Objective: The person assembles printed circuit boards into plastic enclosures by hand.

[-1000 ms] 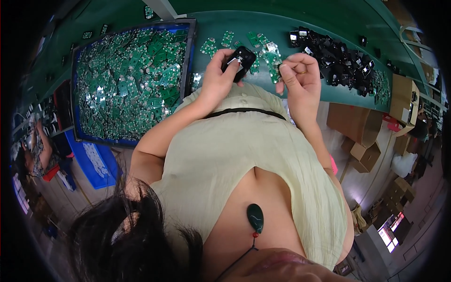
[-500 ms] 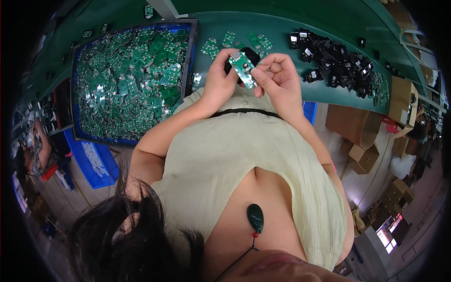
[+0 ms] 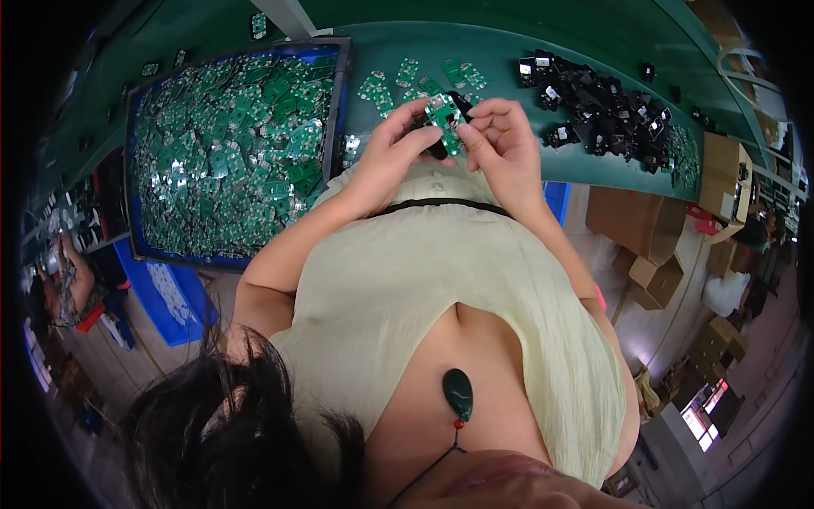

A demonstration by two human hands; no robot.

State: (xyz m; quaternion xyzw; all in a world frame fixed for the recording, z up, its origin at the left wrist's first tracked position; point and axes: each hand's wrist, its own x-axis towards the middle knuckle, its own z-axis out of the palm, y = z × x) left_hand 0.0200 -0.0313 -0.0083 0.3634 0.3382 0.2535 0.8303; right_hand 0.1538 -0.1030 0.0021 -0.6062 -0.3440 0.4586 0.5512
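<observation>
Fingers first: our left hand pinches a small black housing between thumb and fingertips; our right hand pinches the edge of a small green circuit board, thumb and forefinger pressed on it; the other fingers curl loosely; the board lies on or against the housing, tilted, and we cannot tell whether it has seated.

Step in hand, as we judge it: fitting the board to the housing, mid-placement, both pieces raised just above the near edge of the green bench, at 12 o'clock from our chest.

Next move likely calls for squaring the board to the housing's outline and pressing it evenly; a skewed press could jam it or slip it out of the pinch.

Outward: loose green boards lie on the bench just beyond the hands, at 11 to 12 o'clock; a blue tray heaped with green boards sits at 10 o'clock; a pile of black housings spreads at 1 to 2 o'clock; cardboard boxes stand on the floor at 3 o'clock.
</observation>
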